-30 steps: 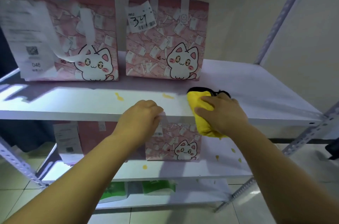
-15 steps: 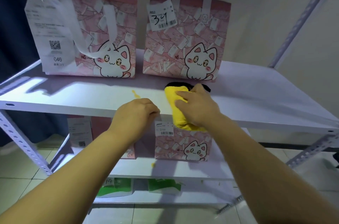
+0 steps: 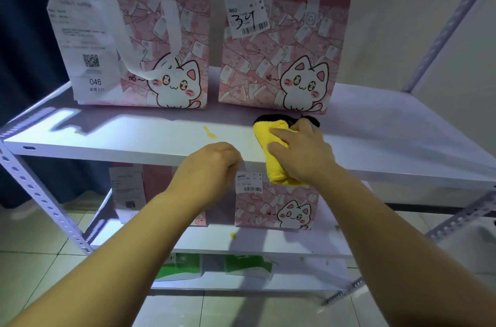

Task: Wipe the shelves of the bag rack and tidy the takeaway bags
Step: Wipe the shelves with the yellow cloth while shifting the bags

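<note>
My right hand [image 3: 303, 153] presses a yellow cloth [image 3: 271, 139] flat onto the upper white shelf [image 3: 120, 139], the cloth hanging over the front edge. My left hand [image 3: 212, 165] is closed in a fist against the shelf's front lip, just left of the cloth. A yellow smear [image 3: 209, 133] lies on the shelf left of the cloth. Two pink cat-print takeaway bags stand upright at the back: one with a long receipt marked 046 [image 3: 161, 45], one tagged 34 [image 3: 284, 53].
The lower shelf [image 3: 268, 243] holds two more pink cat bags [image 3: 276, 206] and yellow specks. Green-and-white bags [image 3: 188, 267] sit on the bottom shelf. Perforated metal uprights [image 3: 40, 200] frame the rack. A wall stands behind, tiled floor below.
My right hand has dragged the yellow cloth leftward along the shelf and wiped away one yellow spot. The left hand stayed on the front edge. The view shifted left and closer.
</note>
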A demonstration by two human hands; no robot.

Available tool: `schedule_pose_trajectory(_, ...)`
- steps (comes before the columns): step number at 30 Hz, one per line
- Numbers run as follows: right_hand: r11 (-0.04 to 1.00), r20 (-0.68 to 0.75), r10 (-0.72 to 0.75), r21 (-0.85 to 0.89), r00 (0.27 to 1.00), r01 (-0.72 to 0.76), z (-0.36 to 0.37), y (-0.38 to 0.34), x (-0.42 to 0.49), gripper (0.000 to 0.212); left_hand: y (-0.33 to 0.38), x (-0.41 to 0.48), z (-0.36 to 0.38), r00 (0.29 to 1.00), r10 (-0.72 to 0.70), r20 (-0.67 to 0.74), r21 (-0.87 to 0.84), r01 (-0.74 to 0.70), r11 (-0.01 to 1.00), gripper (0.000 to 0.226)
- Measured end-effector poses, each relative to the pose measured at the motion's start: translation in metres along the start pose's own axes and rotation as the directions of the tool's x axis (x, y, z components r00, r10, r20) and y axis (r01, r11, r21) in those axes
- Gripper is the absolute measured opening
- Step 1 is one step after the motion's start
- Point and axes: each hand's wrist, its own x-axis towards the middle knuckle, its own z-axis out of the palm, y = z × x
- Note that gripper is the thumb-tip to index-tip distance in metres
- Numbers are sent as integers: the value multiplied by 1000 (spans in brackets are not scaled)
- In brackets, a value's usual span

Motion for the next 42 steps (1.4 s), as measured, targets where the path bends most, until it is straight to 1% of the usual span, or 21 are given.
schedule_pose_trajectory(3, 998, -70, -34, -52, 997, 30, 4, 6, -14, 45, -8, -13, -13, 997, -40, -70, -13, 40, 999, 18)
schedule_pose_trajectory(5, 998, -104, -41, -49, 994, 36, 8, 1, -18, 45, -19, -21, -24, 985, -114, -131, 8, 116, 993, 22)
schedule_pose_trajectory(7, 997, -91, -53, -58, 994, 48, 10, -8, -16, 46, -32, -26, -33, 965, -208, -157, 47, 218, 975, 28)
schedule_pose_trajectory(9, 994, -56, -90, -74, 994, 86, 13, -22, -10, 48, -46, -28, -40, 945, -297, -137, 97, 312, 945, 32)
schedule_pose_trajectory(11, 989, -5, -127, -83, 992, 126, 17, -41, 0, 50, -55, -31, -45, 935, -340, -99, 145, 351, 925, 28)
schedule_pose_trajectory(14, 979, 71, -190, -63, 979, 194, 25, -76, 15, 50, -59, -32, -47, 933, -347, -93, 155, 358, 921, 25)
schedule_pose_trajectory(18, 940, 168, -329, -39, 929, 340, 31, -119, 24, 48, -60, -30, -47, 922, -371, -114, 135, 385, 913, 24)
schedule_pose_trajectory(20, 919, 168, -382, -33, 908, 393, 29, -116, 22, 47, -62, -30, -48, 914, -389, -113, 110, 401, 910, 26)
schedule_pose_trajectory(22, 903, 154, -424, 3, 892, 429, 21, -94, 22, 45, -64, -30, -48, 913, -391, -115, 109, 403, 909, 28)
schedule_pose_trajectory(24, 909, 152, -413, 5, 898, 417, 12, -67, 24, 45, -65, -30, -47, 910, -396, -124, 106, 409, 907, 29)
schedule_pose_trajectory(26, 936, 160, -345, -22, 925, 352, 7, -49, 24, 46, -64, -30, -45, 901, -410, -141, 94, 424, 901, 29)
schedule_pose_trajectory(29, 947, 163, -294, -80, 942, 310, 12, -59, 26, 48, -61, -31, -42, 888, -432, -159, 87, 448, 890, 29)
schedule_pose_trajectory(31, 936, 170, -329, -72, 929, 344, 20, -83, 28, 47, -59, -31, -41, 888, -431, -162, 96, 448, 889, 28)
schedule_pose_trajectory(34, 880, 168, -459, -47, 873, 472, 27, -108, 25, 48, -55, -32, -40, 888, -428, -167, 108, 448, 887, 26)
schedule_pose_trajectory(36, 848, 162, -522, -4, 838, 529, 25, -106, 26, 47, -53, -34, -39, 887, -429, -174, 105, 449, 887, 26)
schedule_pose_trajectory(38, 833, 167, -552, 56, 817, 551, 18, -92, 26, 46, -52, -36, -38, 885, -429, -180, 99, 450, 888, 26)
schedule_pose_trajectory(40, 833, 157, -553, 63, 819, 550, 12, -79, 23, 46, -52, -38, -37, 886, -423, -192, 83, 444, 892, 25)
schedule_pose_trajectory(42, 854, 122, -520, 47, 845, 519, 11, -73, 16, 46, -54, -41, -39, 887, -416, -203, 70, 437, 897, 23)
